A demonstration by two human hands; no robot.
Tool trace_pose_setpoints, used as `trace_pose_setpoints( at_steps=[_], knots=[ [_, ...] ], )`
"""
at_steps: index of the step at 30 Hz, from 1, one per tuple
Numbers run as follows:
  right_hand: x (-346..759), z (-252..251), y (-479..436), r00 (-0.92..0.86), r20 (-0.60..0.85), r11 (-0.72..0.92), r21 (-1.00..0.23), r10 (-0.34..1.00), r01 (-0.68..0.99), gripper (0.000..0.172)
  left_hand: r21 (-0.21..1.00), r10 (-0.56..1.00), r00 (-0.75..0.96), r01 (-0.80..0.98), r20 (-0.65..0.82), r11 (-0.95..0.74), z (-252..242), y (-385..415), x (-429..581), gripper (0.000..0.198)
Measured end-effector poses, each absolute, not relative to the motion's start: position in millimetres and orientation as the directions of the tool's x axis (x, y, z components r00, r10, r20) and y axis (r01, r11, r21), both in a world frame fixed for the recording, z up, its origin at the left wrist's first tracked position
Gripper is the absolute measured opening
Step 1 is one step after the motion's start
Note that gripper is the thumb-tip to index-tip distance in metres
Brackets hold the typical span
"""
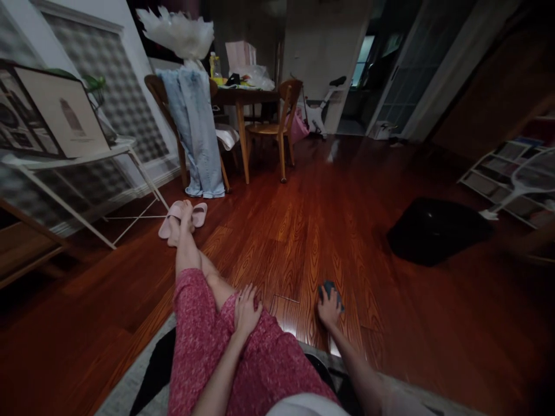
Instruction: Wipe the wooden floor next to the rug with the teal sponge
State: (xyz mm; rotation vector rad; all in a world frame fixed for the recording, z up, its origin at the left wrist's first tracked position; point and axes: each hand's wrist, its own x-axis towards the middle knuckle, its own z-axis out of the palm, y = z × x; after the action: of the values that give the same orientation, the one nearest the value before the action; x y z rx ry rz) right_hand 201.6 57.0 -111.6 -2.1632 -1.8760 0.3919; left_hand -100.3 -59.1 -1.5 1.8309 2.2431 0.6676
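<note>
Resting R hand [329, 308] atop dark teal object [326, 286], grip unclear; L hand [246, 310] flat, unclenched, on leg [264, 361].

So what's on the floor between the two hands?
In the head view, between left hand and right hand lies glossy wooden floor, bare except for one thin pale sliver.

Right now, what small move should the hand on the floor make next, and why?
Probably slide the right hand forward with the dark blue pad: it lies on that pad on the wooden floor, while the left hand rests on the pink trouser leg.
</note>
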Motion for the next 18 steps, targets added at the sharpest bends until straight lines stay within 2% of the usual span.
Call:
trace_pose_setpoints(
  at_steps=[2,4,7,9,12,15,18],
  knots=[
    [154.7,-108.0,51.3,-0.065,-0.07,0.035,-0.364,0.995,0.931,0.067,0.432,0.963,-0.227,0.89,0.144,0.145,-1.9,-58.7,-100.7,0.052],
    [117.3,-105.5,40.0,-0.31,-0.095,0.253,-0.379,0.946,0.89,0.066,0.428,0.963,-0.226,0.892,0.143,0.146,-2.4,-58.3,-100.7,0.053],
    [90.7,-102.1,20.4,-0.647,-0.157,0.532,-0.443,0.746,0.722,0.064,0.438,0.961,-0.232,0.887,0.15,0.146,-3.3,-58.1,-100.5,0.053],
    [98.5,-99.4,10.8,-0.771,-0.188,0.618,-0.497,0.608,0.609,0.062,0.444,0.959,-0.234,0.885,0.159,0.142,-3.9,-58.1,-100.2,0.052],
    [147.9,-98.0,4.5,-0.805,-0.167,0.639,-0.526,0.569,0.561,0.057,0.443,0.958,-0.236,0.885,0.164,0.142,-3.6,-58.4,-99.6,0.052],
    [225.5,-104.2,3.7,-0.707,-0.11,0.589,-0.474,0.698,0.655,0.053,0.44,0.958,-0.236,0.887,0.164,0.143,-2.1,-58.5,-98.7,0.051],
    [300.5,-117.5,3.3,-0.498,-0.021,0.455,-0.375,0.867,0.808,0.052,0.439,0.957,-0.233,0.888,0.17,0.138,-0.5,-58.3,-97.7,0.051]
  ],
)
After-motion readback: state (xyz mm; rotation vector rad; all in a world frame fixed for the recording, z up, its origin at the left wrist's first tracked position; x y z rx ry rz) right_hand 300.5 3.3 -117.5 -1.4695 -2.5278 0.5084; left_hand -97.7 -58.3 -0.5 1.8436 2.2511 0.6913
